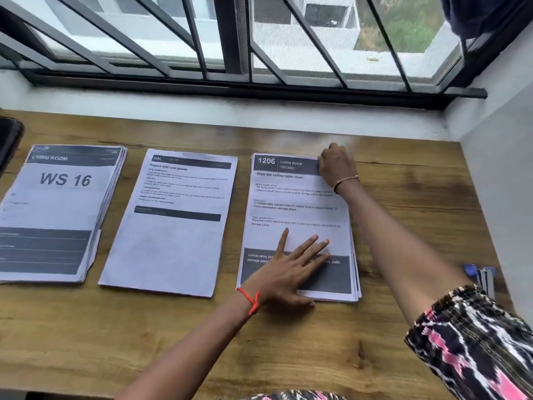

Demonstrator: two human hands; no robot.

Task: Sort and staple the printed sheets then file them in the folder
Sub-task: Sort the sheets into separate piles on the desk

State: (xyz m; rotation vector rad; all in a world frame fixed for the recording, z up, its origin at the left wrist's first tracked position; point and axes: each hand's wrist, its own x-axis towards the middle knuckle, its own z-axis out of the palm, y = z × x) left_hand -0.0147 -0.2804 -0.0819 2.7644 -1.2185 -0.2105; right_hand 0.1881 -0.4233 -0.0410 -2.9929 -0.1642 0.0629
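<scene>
Three stacks on a wooden desk (288,347): WS 16 stack (57,215), middle stack (170,241), 1206 stack (300,197) ("Wipe the coffee table clean"). Left hand (288,269) presses flat, fingers spread, on the latter's lower half; right hand (336,166) grips its top-right corner with curled fingers.

Wooden table (259,342): brown, visible grain, dark knots; fills the lower frame from 8 to 4 o'clock.
White sill (202,111): runs along the table's far edge, touching it.
Window (302,50): above the sill, 10 to 2 o'clock, dark frame. Slanted metal grille bars (121,36) cross the panes.
Outside, through the glass: pale building (326,15) at 12 o'clock, patch of grass (403,27) at 1 o'clock.
Dark blue cloth (473,13): hangs at the top corner, 1 o'clock, partly cut off.
White wall (501,168): 3 o'clock, meets the table's right edge.
Dark flat object (10,140): 9 o'clock on the table, cut by the frame edge; identity unclear.
</scene>
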